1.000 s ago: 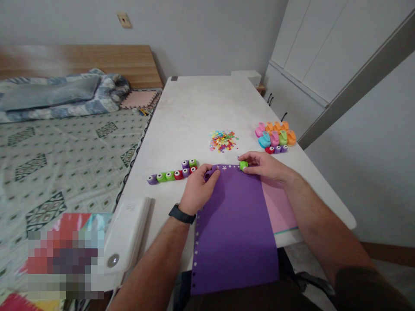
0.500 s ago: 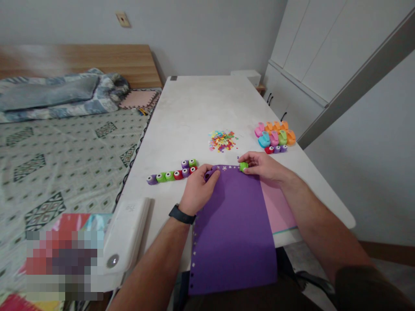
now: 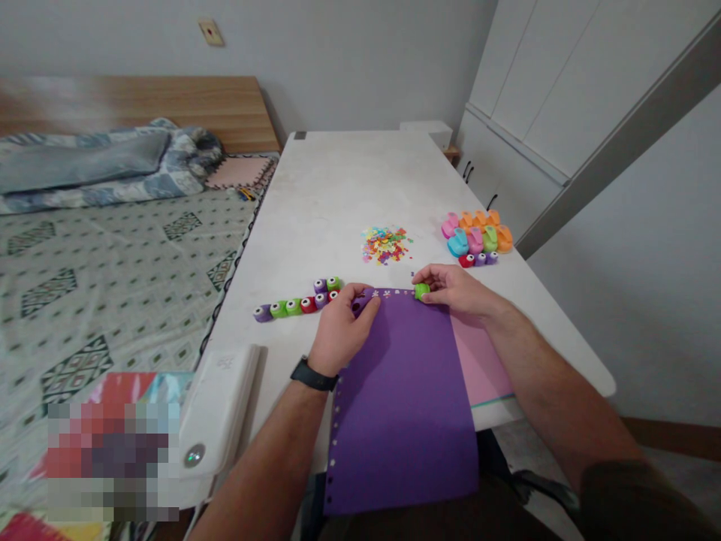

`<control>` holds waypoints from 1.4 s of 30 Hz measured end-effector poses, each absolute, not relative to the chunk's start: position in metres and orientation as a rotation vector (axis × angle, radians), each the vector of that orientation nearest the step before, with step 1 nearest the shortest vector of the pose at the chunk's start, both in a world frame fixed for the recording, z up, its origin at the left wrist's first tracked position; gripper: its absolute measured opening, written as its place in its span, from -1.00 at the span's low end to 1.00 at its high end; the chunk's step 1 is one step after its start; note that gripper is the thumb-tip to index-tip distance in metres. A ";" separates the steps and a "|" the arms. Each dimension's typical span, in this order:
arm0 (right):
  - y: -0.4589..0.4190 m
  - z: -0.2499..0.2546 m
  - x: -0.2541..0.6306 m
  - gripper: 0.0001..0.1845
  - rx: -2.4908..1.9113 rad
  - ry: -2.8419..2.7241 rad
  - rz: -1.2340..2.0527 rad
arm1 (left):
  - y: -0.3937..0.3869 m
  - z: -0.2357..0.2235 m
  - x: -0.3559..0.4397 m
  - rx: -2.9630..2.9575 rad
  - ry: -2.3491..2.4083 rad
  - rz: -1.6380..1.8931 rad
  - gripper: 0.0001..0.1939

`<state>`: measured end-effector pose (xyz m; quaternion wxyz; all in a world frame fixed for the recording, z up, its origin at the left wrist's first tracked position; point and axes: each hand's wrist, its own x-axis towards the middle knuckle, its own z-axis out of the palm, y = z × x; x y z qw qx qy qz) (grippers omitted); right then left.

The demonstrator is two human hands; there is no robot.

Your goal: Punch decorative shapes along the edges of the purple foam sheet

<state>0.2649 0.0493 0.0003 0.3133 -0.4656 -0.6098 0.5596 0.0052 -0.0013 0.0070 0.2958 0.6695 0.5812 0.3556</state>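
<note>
The right hand pinches a small green punch between thumb and fingertips at the far edge of a purple sheet, which lies on the white table and hangs over its near edge. The left hand rests curled on the sheet's far left corner, fingers bent down and pressing the paper; it seems to grip nothing else, though the fingertips are hard to make out. A pink sheet lies under the purple one. A row of small punches sits just left, confetti beyond, larger punches to the right.
</note>
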 end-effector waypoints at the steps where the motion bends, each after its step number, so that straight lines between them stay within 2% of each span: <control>1: 0.049 0.000 0.265 -0.58 -1.227 -1.607 1.472 | -0.001 0.008 0.005 1.793 1.554 0.961 -0.66; 5: 0.047 0.002 0.263 -0.59 -1.229 -1.587 1.469 | 0.002 0.018 0.005 1.859 1.611 1.063 -0.53; 10: 0.046 0.004 0.260 -0.60 -1.221 -1.550 1.500 | 0.006 0.044 0.019 2.151 1.622 1.131 -0.59; 18: 0.044 0.009 0.258 -0.61 -1.151 -1.619 1.455 | 0.033 0.041 0.053 2.313 1.310 0.525 -0.44; 24: 0.042 0.004 0.257 -0.61 -1.186 -1.651 1.381 | 0.051 0.031 0.059 2.300 1.181 0.374 -0.67; 31: 0.042 0.000 0.258 -0.69 -1.233 -1.753 1.271 | 0.053 0.028 0.058 2.287 1.146 0.396 -0.63; 42: 0.042 0.000 0.257 -0.69 -1.226 -1.798 1.204 | 0.050 0.023 0.057 2.377 1.135 0.404 -0.62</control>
